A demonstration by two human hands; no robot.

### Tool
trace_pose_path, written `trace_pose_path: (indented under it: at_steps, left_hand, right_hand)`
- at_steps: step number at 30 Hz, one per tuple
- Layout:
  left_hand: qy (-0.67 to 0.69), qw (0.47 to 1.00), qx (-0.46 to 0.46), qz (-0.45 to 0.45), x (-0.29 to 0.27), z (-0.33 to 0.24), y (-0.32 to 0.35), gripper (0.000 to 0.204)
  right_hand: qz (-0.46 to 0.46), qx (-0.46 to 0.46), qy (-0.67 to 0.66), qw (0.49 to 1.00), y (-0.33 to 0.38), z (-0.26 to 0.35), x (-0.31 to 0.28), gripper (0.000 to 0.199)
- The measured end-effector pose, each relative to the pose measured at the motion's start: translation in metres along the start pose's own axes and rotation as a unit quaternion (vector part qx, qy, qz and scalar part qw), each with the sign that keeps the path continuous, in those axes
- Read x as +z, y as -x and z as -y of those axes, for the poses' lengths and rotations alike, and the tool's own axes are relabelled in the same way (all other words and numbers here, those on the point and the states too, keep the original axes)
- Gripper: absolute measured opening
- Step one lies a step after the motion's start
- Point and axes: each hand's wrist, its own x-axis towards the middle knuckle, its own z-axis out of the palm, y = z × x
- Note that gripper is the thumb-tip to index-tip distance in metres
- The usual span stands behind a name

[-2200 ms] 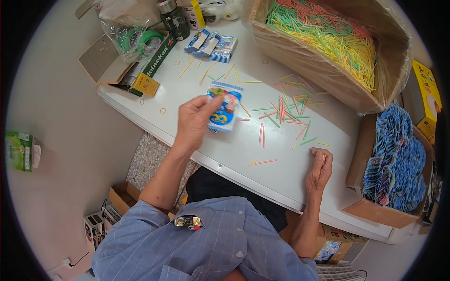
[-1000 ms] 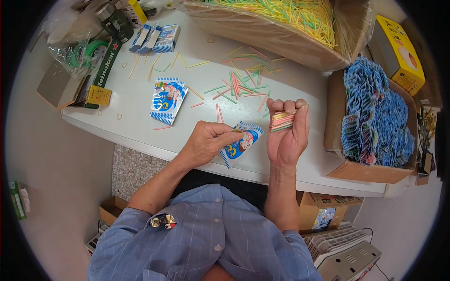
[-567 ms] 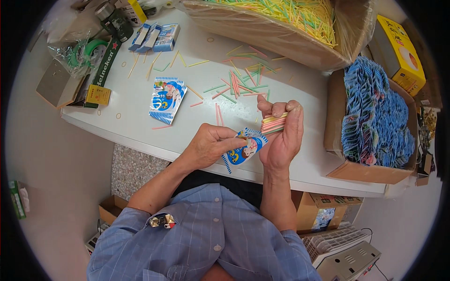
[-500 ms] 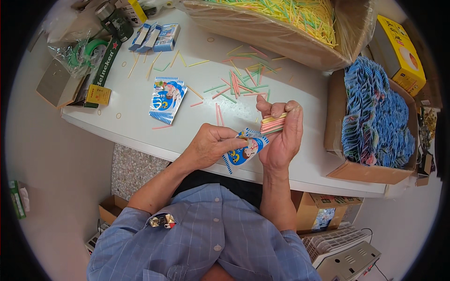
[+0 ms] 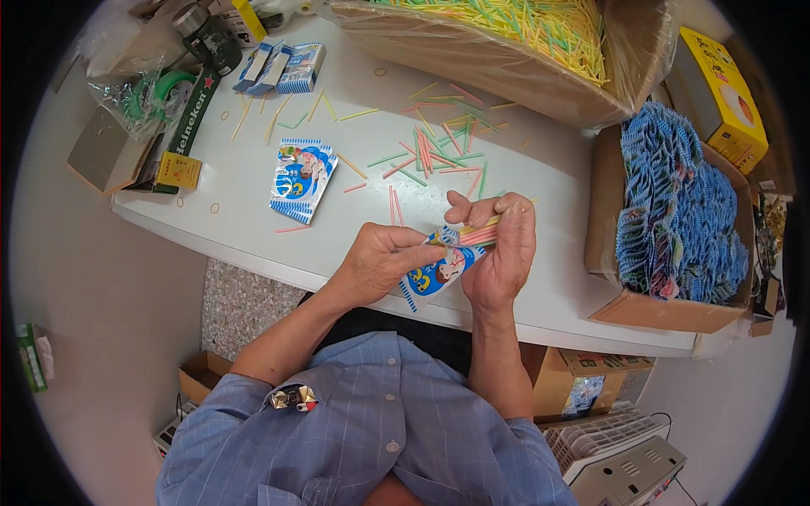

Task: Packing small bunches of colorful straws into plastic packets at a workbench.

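Observation:
My left hand (image 5: 377,263) pinches a small blue-and-white printed packet (image 5: 440,271) near its top edge, above the table's front edge. In my right hand (image 5: 502,257) a bundle of thin pink, yellow and green sticks (image 5: 479,234) is gripped between thumb and fingers. The bundle's left ends are at the packet's mouth, and its lower part is hidden by the packet. Beyond my hands, loose sticks (image 5: 430,152) in the same colours lie scattered. To the left, similar packets (image 5: 302,181) rest in a small stack.
A plastic-lined carton (image 5: 498,63) full of sticks stands at the back. On the right, a cardboard box (image 5: 601,228) holds many blue packets (image 5: 679,215). Small blue-and-white boxes (image 5: 299,67), a dark bottle (image 5: 208,40) and a yellow box (image 5: 177,171) occupy the table's left side.
My right hand has moved slightly down and left, bringing the bundle of sticks into the packet's mouth. My left hand keeps its pinch on the packet almost in place.

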Motion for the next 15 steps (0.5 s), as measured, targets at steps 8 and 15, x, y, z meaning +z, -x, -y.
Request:
trace_pose_path:
  at_steps: [8,15]
  left_hand:
    - [0.028,1.0,-0.007,-0.011,-0.0009,0.0064,0.0001,0.024]
    - [0.033,0.999,-0.005,-0.017,-0.0008,0.0077,0.0005,0.024]
  right_hand:
    - [0.009,-0.043,0.068,0.997,0.005,-0.0005,-0.0009,0.02]
    - [0.022,-0.053,0.086,0.995,0.0047,0.0,-0.0021,0.02]
